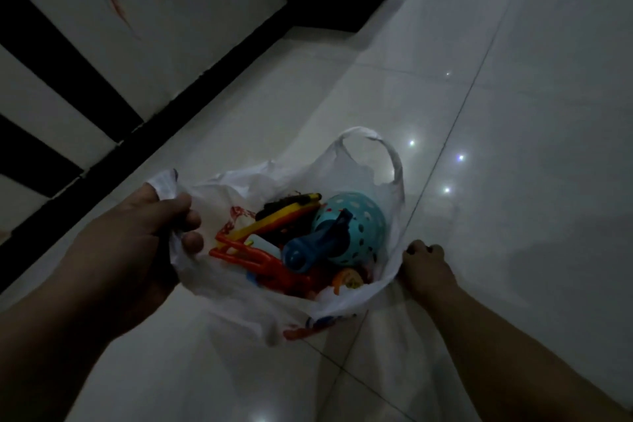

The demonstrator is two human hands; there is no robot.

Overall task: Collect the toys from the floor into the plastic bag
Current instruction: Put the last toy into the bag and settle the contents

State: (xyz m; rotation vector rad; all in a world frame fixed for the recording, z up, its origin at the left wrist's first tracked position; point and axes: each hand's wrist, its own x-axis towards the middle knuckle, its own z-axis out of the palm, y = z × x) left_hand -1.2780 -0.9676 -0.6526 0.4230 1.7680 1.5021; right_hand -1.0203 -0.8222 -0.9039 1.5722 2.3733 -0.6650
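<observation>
Head view: white plastic bag (239, 288) of toys held open between two hands above the pale tiled floor (513, 79).

Left hand (144, 226) clenched on the bag's left rim and handle; right hand (426, 267) pinching the right rim, fingers curled. Inside, between the hands: teal perforated ball (359, 216) toward the right rim, blue toy (308, 247) against it, red and yellow pieces (253, 250) toward the left. Red and blue print (308, 327) on the bag's near side, unreadable.

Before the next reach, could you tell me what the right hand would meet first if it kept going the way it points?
Probably only bare floor: the right hand, at the plastic bag rim, points up the picture past the bag, though depth is unclear.
</observation>
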